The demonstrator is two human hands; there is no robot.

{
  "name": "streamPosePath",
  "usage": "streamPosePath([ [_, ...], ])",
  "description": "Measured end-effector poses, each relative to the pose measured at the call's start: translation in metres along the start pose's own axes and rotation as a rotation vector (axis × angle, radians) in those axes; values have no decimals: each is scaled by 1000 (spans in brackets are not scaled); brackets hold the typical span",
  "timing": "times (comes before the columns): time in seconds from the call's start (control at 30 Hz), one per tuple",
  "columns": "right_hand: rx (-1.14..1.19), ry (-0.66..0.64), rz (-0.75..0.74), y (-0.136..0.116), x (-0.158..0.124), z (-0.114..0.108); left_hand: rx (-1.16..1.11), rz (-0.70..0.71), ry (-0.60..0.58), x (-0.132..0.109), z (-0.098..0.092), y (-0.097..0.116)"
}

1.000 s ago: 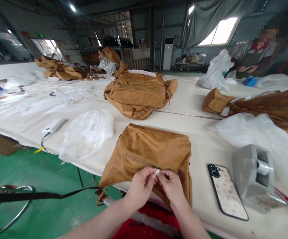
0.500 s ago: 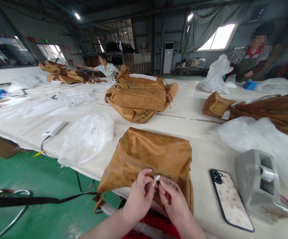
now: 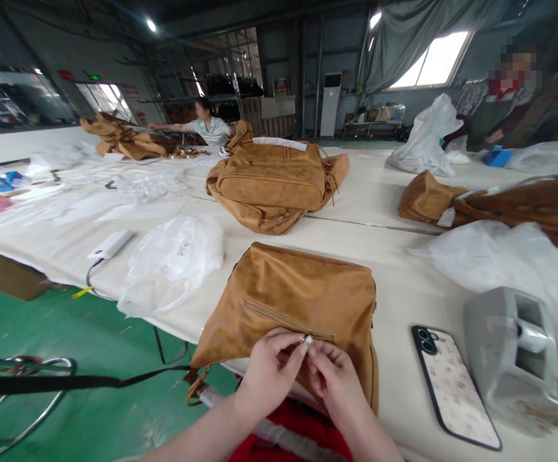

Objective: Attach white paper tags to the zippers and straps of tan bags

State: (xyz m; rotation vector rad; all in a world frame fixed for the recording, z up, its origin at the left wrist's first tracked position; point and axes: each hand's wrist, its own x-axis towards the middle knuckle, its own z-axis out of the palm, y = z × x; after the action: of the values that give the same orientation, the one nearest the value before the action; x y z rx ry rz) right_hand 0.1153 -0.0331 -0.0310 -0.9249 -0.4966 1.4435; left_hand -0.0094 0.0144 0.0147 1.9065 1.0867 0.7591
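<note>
A tan leather bag (image 3: 298, 301) lies flat on the white table (image 3: 384, 237) right in front of me, its zip line facing up. Over the bag's near edge, my left hand (image 3: 266, 372) and my right hand (image 3: 334, 378) meet fingertip to fingertip. Both pinch a small white piece (image 3: 307, 339) between thumbs and forefingers, close to the end of the zip. What the white piece is I cannot make out.
A phone (image 3: 452, 385) and a grey tape dispenser (image 3: 519, 353) lie right of the bag. Clear plastic bags (image 3: 173, 263) and a power bank (image 3: 110, 244) lie left. More tan bags (image 3: 273, 183) are piled farther back. Two other people work at the far end and far right.
My two hands stay pinched on the small white piece and shift only slightly over the bag. The far person lowered a bag and reached an arm out to the left.
</note>
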Motion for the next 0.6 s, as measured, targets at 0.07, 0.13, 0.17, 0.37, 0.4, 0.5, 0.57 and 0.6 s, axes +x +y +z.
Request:
streamPosePath([
  [0.07, -36, 3, -9, 3, 1, -2, 88, 46, 31, 1, 1, 0],
  [0.13, -82, 7, -12, 4, 1, -3, 185, 87, 57, 3, 1, 2],
  [0.17, -108, 0, -4, 4, 1, -3, 225, 98, 70, 4, 1, 3],
  [0.37, -182, -81, 23, 5, -2, -4, 160, -8, 83, 9, 2, 6],
  [0.4, -165, -76, 13, 4, -2, -3, 97, -42, 61, 11, 2, 5],
  [0.5, -109, -61, 7, 3, -3, 0, -108, -142, -19, 15, 3, 2],
  [0.57, -69, -47, 13, 3, -2, 1, -207, -197, -56, 17, 3, 1],
  [0.6, -52, -35, 15, 3, -2, 2, -238, -215, -66, 17, 3, 1],
])
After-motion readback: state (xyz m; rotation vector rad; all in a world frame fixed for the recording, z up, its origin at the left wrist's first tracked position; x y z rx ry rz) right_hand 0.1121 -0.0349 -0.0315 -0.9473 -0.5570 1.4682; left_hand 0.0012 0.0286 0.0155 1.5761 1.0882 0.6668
